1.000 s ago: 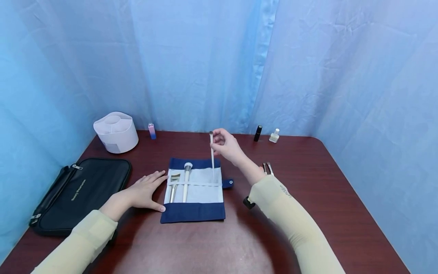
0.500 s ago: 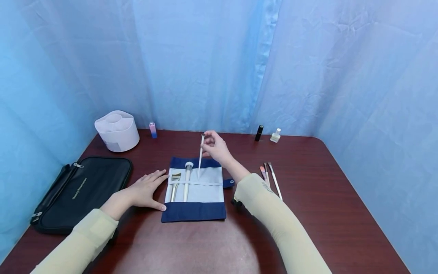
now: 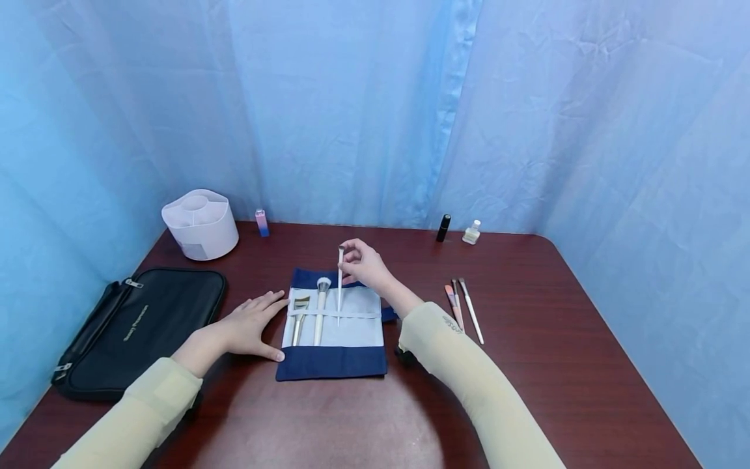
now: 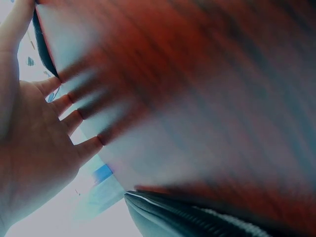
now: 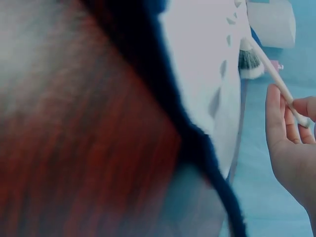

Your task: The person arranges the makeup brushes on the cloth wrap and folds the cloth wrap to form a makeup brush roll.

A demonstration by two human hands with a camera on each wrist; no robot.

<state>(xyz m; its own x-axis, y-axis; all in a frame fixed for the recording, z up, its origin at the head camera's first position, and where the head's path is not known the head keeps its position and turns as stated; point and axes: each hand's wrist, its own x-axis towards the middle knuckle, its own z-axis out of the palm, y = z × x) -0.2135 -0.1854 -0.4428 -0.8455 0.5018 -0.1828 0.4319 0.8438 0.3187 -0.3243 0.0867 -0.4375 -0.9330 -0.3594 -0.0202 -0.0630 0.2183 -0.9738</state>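
A slim white makeup brush (image 3: 340, 286) is pinched near its dark-haired head by my right hand (image 3: 364, 266). Its handle points down, the lower end at the elastic strap of the open brush roll (image 3: 351, 363). The roll is navy with a pale lining. Under the strap lie a flat wide brush (image 3: 298, 319) and a fluffy white-tipped brush (image 3: 320, 309). My left hand (image 3: 249, 327) is spread at the roll's left edge, thumb and fingertips touching it. In the right wrist view the pinched brush (image 5: 274, 74) slants past the fluffy brush head (image 5: 251, 63).
Several more items stand about: a white organizer (image 3: 202, 228), a pink-blue tube (image 3: 262, 223), a black lipstick tube (image 3: 443, 228) and a nail polish bottle (image 3: 471, 232). Three brushes (image 3: 471, 312) lie at the right. A black zip case (image 3: 146, 326) lies left.
My right hand has moved left and then lower with the slim brush, bringing the handle's end down to the strap beside the fluffy brush. My left hand has stayed in place.
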